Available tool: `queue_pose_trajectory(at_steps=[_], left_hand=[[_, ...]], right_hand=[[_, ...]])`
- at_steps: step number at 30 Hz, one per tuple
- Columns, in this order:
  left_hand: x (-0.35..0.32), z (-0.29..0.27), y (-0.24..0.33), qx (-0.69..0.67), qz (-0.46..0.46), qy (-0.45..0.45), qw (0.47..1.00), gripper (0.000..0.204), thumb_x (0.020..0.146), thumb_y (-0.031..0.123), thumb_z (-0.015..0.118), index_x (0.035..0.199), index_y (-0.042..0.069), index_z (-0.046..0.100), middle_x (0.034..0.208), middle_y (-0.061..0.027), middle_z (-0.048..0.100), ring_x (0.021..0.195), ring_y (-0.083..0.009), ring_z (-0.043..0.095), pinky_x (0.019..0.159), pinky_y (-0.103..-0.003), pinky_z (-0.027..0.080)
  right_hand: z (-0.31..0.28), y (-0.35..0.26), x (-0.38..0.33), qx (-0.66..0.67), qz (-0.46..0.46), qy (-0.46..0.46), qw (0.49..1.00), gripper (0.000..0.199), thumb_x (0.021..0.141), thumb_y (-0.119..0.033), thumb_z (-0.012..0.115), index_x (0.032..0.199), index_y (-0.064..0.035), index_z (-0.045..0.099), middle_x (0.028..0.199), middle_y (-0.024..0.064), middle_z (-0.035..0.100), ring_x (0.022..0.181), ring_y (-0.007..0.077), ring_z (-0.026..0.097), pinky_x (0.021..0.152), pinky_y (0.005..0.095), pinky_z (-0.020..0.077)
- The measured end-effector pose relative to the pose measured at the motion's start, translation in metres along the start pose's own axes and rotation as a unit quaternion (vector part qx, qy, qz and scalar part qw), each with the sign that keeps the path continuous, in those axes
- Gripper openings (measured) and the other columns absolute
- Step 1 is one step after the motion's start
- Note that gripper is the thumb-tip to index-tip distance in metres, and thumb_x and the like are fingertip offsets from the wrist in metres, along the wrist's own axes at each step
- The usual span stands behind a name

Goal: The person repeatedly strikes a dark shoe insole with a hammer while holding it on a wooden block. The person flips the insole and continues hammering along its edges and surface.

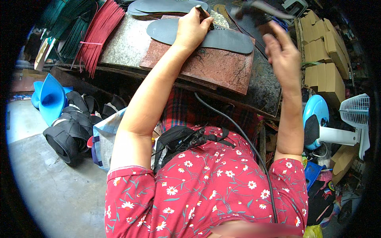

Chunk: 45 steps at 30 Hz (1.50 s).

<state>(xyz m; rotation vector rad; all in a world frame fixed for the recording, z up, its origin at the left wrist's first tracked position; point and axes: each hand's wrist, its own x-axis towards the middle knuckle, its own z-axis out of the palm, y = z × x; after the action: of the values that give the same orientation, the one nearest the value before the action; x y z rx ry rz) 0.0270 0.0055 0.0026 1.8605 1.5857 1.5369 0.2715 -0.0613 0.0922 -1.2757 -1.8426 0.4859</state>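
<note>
On the bench lies a dark grey sole-shaped sheet [164,31], with a patch of small holes near its middle. My left hand [192,29] is closed round a short dark punch [199,8], which stands roughly upright on the sheet. Its lower end is hidden by my fingers. To the right, my right hand [282,53] is raised and smeared by motion, gripping what looks like a hammer [252,14]. The hammer's outline is blurred. Under the sheet is a reddish-brown slab [222,71].
More grey sole shapes [166,7] are stacked at the back. Red strips [101,33] and dark green strips [75,31] lie at the left. Cardboard boxes [323,51] and a white fan [353,115] stand at the right. A black cable [242,131] crosses my lap.
</note>
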Motion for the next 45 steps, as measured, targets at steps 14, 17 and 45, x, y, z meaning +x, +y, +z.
queue_pose_trajectory(at_steps=[14, 17, 45], left_hand=[[0.001, 0.000, 0.002, -0.270, -0.122, 0.080, 0.952, 0.012, 0.092, 0.009, 0.063, 0.095, -0.002, 0.057, 0.082, -0.0102, 0.070, 0.073, -0.0140, 0.069, 0.063, -0.026, 0.057], [0.000, 0.000, -0.004, -0.125, -0.112, 0.040, 0.985, 0.015, 0.091, 0.011, 0.064, 0.095, -0.002, 0.059, 0.079, -0.0091, 0.070, 0.070, -0.0124, 0.068, 0.062, -0.026, 0.057], [0.002, -0.002, 0.005, -0.328, -0.163, 0.041, 0.930, 0.010, 0.097, 0.008, 0.056, 0.101, -0.001, 0.054, 0.090, -0.0158, 0.069, 0.079, -0.0212, 0.070, 0.067, -0.030, 0.060]], right_hand=[[0.028, 0.051, -0.016, -0.181, 0.064, -0.060, 0.980, 0.043, 0.094, -0.047, 0.054, 0.129, -0.0207, 0.057, 0.091, 0.0224, 0.069, 0.090, 0.0418, 0.066, 0.074, 0.0491, 0.0515], [0.028, 0.054, -0.018, -0.199, 0.007, -0.035, 0.979, 0.044, 0.094, -0.047, 0.053, 0.128, -0.0205, 0.058, 0.092, 0.0223, 0.069, 0.090, 0.0419, 0.066, 0.075, 0.0488, 0.0515], [-0.032, 0.062, -0.083, -0.266, 0.030, -0.058, 0.962, 0.034, 0.079, -0.028, 0.074, 0.113, -0.0242, 0.072, 0.085, 0.0039, 0.063, 0.079, 0.0235, 0.060, 0.072, 0.0353, 0.0488]])
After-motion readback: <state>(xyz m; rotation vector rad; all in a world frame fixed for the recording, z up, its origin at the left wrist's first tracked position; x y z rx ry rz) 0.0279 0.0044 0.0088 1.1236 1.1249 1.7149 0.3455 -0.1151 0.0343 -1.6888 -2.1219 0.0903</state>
